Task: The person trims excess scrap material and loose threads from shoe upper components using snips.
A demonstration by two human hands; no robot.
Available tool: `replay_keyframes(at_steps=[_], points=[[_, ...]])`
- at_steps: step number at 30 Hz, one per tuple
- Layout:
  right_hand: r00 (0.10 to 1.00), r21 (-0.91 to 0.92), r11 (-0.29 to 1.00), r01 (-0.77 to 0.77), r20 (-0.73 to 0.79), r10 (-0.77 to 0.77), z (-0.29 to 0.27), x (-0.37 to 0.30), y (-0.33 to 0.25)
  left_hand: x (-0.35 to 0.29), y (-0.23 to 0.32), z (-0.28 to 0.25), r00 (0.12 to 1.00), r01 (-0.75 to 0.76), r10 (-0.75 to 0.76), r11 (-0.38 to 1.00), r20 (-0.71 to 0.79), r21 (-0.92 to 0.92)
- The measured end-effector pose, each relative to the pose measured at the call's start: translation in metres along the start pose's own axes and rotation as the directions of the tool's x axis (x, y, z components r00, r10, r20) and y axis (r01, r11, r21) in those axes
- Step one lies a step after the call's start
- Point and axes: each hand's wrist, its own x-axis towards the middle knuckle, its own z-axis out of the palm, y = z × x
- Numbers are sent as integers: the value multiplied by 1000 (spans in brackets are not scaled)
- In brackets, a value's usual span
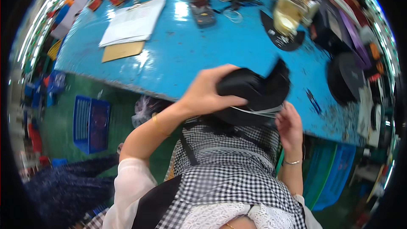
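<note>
Above my lap, at the near edge of the blue table (pixel 190 55), I hold a bundle of black, curved, flat pieces (pixel 258 91), blurred by motion. My left hand (pixel 207 91) is closed round the bundle's left side, thumb on the near face. A thin white band or string (pixel 263 112) runs across the bundle's near side. At its right end the fingers of my right hand (pixel 290 123) are pinched together on the band. Part of the bundle's underside is hidden.
Papers on a clipboard (pixel 133 21) lie at the far left, beside a dark handheld device (pixel 203 15). Black curved pieces (pixel 282 36) and a round black stack (pixel 345 78) sit to the right, near small snips (pixel 313 101). A blue crate (pixel 91 123) stands on the floor.
</note>
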Motion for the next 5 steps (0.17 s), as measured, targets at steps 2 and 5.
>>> replay_keyframes(at_steps=[2,5], points=[[971,-193,953,232,108,-214,-4,-5,3,-9,10,-7,989,146,-147,988,-19,-48],[902,-179,931,318,361,-238,-6,-6,-15,-19,-3,-5,983,164,-152,979,104,-119]])
